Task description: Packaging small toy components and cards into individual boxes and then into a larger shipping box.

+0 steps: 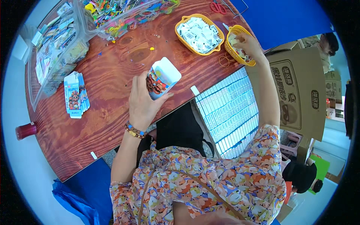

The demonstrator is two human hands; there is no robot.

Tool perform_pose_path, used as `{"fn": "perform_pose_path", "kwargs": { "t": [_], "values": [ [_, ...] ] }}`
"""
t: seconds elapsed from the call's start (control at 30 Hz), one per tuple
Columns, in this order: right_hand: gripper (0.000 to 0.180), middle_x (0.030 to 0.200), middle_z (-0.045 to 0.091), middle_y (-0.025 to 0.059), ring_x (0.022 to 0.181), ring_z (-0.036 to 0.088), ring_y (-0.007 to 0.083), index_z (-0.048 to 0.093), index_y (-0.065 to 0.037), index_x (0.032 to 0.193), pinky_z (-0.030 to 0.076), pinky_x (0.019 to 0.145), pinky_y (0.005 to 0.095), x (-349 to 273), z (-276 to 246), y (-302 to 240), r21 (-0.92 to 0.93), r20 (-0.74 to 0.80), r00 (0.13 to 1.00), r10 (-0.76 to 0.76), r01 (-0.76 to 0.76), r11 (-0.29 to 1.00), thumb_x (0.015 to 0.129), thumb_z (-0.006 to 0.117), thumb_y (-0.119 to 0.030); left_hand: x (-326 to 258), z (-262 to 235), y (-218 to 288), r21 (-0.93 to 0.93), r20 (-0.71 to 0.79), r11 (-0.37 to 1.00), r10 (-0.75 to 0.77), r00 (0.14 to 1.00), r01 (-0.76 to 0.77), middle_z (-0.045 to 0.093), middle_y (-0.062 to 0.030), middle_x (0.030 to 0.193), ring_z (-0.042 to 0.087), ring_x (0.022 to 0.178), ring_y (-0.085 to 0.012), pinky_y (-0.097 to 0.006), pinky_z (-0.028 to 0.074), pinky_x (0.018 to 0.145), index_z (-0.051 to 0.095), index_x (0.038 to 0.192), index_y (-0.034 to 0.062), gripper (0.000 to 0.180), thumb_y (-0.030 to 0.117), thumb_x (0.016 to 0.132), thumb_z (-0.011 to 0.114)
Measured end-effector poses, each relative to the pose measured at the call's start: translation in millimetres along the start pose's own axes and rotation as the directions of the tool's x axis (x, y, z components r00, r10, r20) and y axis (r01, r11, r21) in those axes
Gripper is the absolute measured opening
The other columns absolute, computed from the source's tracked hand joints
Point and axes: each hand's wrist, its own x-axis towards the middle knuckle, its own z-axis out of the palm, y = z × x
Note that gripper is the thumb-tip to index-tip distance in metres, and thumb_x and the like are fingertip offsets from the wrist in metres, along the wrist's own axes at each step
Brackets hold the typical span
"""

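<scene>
My left hand [142, 99] is closed around a small printed carton [159, 80], its white inner flap standing up at the open end. Something yellowish shows at that opening, too small to name. To the right, my right hand [249, 45] reaches into a small yellow basket [245, 62] that holds whitish and reddish little pieces. Its fingers are bent together; what they pinch is hidden. Beside it stands a larger yellow basket [181, 38] heaped with small white printed packets [198, 33].
Flattened blue cartons [76, 93] lie stacked at the left. Clear bins hold cards [56, 45] and colourful plastic trinkets [116, 11]. Red scissors [218, 7] lie at the back. Below the table's right edge, a large cardboard box [296, 90] contains rows of packed cartons [228, 112]. Other people are at right.
</scene>
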Motion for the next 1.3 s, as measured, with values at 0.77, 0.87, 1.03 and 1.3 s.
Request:
{"fn": "perform_pose_path", "kwargs": {
  "t": [0.77,0.87,1.03,1.3],
  "values": [
    [0.006,0.083,0.067,0.0013,0.078,0.062,0.0074,0.069,-0.001,0.094,0.048,0.073,0.0226,-115.5,51.9,-222.0,0.816,0.032,0.957,-0.289,0.142,0.560,0.089,0.067,-0.005,-3.9,-2.5,-3.7,0.049,-0.126,0.999,0.026,0.992,-0.020,0.054,-0.0155,0.104,0.058,0.097,-0.0362,-0.045,0.051,0.078,0.048,0.123,0.0053,0.075,0.028,0.064,0.089],
    [0.006,0.094,0.069,0.0052,0.099,0.062,0.0190,0.071,-0.005,0.088,0.044,0.094,0.0357,-120.5,84.5,-246.6,0.360,-0.275,0.864,-0.422,0.500,0.788,0.083,0.071,-0.008,-9.0,-12.6,-3.8,0.080,-0.163,0.996,-0.019,0.986,0.032,0.053,-0.0151,0.104,0.059,0.095,-0.0363,-0.045,0.052,0.075,0.048,0.124,0.0056,0.077,0.026,0.063,0.090],
    [0.008,0.114,0.066,0.0093,0.120,0.053,0.0277,0.071,-0.005,0.087,0.036,0.105,0.0425,-122.7,113.4,-266.6,0.396,-0.278,0.849,-0.449,0.527,0.752,0.082,0.072,-0.011,-14.3,-16.8,-12.6,0.057,-0.217,0.995,-0.066,0.974,0.080,0.053,-0.0153,0.105,0.059,0.095,-0.0363,-0.045,0.052,0.075,0.047,0.125,0.0052,0.078,0.027,0.063,0.090],
    [0.020,0.128,0.062,0.0149,0.131,0.049,0.0307,0.073,-0.005,0.109,0.044,0.102,0.0369,-124.8,113.3,-263.1,0.632,-0.188,0.867,-0.461,0.466,0.619,0.091,0.064,-0.008,-12.8,-29.7,-27.6,-0.029,-0.287,0.990,-0.144,0.947,0.141,0.053,-0.0160,0.106,0.058,0.098,-0.0364,-0.045,0.052,0.078,0.046,0.125,0.0039,0.079,0.027,0.064,0.090]
  ]
}}
